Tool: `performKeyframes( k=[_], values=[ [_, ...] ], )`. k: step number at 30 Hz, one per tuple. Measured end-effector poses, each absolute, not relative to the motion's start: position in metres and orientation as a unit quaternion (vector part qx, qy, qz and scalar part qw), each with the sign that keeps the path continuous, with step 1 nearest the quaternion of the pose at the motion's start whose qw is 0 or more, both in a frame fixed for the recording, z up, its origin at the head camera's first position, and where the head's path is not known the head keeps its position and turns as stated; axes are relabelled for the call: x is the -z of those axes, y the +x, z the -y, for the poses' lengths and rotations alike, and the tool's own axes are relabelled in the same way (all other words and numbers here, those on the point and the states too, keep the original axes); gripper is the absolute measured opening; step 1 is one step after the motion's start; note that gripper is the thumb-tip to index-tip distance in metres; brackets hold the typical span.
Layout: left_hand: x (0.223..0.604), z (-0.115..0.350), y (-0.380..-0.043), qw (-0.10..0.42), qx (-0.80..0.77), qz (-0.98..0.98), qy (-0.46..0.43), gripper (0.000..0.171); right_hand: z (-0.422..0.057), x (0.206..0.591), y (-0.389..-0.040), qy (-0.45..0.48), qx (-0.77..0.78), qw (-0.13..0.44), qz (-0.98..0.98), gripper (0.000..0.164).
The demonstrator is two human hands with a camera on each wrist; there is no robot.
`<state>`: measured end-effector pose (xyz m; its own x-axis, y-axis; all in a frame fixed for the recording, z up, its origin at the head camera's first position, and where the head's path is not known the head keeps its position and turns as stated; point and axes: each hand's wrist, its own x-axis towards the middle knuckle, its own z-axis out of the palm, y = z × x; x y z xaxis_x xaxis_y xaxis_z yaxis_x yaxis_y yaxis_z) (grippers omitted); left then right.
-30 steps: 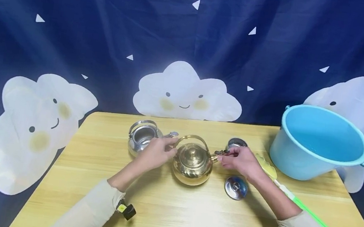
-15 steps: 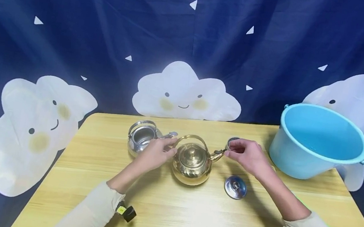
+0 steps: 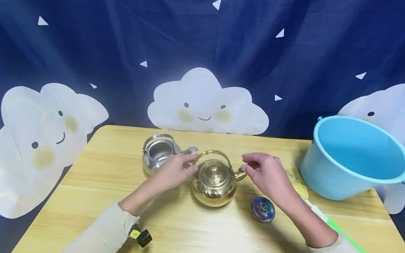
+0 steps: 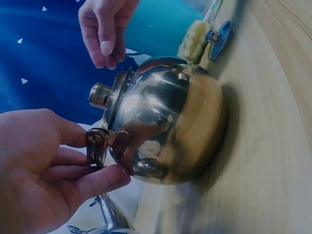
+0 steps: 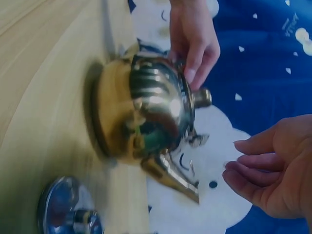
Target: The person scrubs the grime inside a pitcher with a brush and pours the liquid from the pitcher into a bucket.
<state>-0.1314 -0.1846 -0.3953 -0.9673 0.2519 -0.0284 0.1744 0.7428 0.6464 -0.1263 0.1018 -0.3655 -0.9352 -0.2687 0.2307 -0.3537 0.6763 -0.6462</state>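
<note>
A gold teapot point(image 3: 212, 193) stands upright mid-table, lid on, spout toward the right. My left hand point(image 3: 173, 170) pinches the base of its arched handle on the left side; the left wrist view shows thumb and fingers around the hinge point(image 4: 97, 145). Beside the spout point(image 5: 170, 178), my right hand point(image 3: 270, 177) hovers with loosely bent fingers and nothing between them, apart from the pot in the right wrist view. A lidless silver teapot point(image 3: 150, 163) is behind my left hand. A loose silver lid point(image 3: 262, 210) lies right of the gold pot.
A light blue bucket point(image 3: 325, 179) stands at the back right. Before it lies a brush with a yellow sponge head point(image 3: 298, 186) and a green handle point(image 3: 351, 242). A dark blue curtain point(image 3: 235, 42) with clouds hangs behind the wooden table point(image 3: 102, 198).
My right hand was at the spout, shifted right along it to the tip, and now is off it, slightly up and left. My left hand and the gold teapot have stayed put.
</note>
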Motion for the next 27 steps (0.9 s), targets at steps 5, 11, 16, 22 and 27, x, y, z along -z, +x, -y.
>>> performKeyframes(
  k=[5, 11, 16, 22, 27],
  values=[
    [0.396, 0.185, -0.131, 0.063, -0.345, -0.93, 0.108, 0.051, -0.083, 0.363, -0.122, 0.228, -0.345, 0.082, 0.907, 0.028],
    [0.397, 0.185, -0.131, 0.061, -0.344, -0.931, 0.106, 0.051, -0.064, 0.364, -0.12, 0.281, -0.311, 0.101, 0.902, 0.031],
    [0.397, 0.185, -0.131, 0.063, -0.346, -0.93, 0.105, 0.052, -0.053, 0.365, -0.119, 0.31, -0.287, 0.107, 0.9, 0.033],
    [0.396, 0.185, -0.131, 0.068, -0.35, -0.929, 0.104, 0.052, -0.045, 0.366, -0.12, 0.32, -0.271, 0.079, 0.905, 0.032],
    [0.395, 0.184, -0.131, 0.073, -0.358, -0.925, 0.104, 0.052, -0.042, 0.368, -0.121, 0.327, -0.261, 0.077, 0.905, 0.031]
  ],
)
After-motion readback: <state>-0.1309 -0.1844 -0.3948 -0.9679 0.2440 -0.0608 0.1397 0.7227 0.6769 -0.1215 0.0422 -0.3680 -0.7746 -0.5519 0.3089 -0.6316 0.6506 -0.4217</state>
